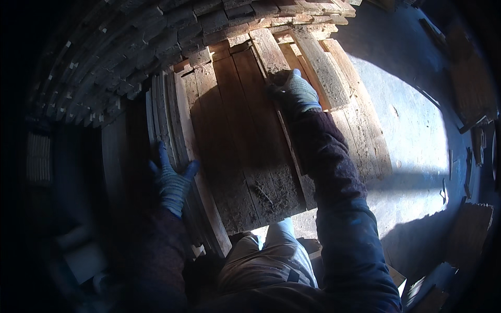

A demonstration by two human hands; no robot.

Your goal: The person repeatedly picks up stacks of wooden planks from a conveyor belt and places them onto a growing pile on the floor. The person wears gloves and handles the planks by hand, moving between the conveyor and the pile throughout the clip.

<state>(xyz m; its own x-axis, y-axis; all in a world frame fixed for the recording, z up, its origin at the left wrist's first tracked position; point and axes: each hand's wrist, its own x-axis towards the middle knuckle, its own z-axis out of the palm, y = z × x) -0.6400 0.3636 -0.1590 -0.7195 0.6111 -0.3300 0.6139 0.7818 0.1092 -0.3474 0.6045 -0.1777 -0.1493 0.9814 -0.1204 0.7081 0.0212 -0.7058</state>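
Observation:
My left hand (175, 187), in a striped knit glove, has its fingers spread. It lies at the outer edge of several planks (175, 122) standing on edge along the left of the board pile; whether it presses on them I cannot tell. My right hand (298, 93), gloved the same way, is closed around a long rough wooden board (269, 49) on top of the pile, its thumb pointing away from me. My forearm covers part of that board. Left of it lie flat brown boards (229, 115) with sawdust and bark bits on their near ends.
A tall stack of cut timber (172, 31) rises behind and to the left. More loose boards (323, 62) lie right of my right hand. The sunlit floor (412, 141) is on the right, with scrap wood (469, 224) along its far side. Deep shadow covers the left.

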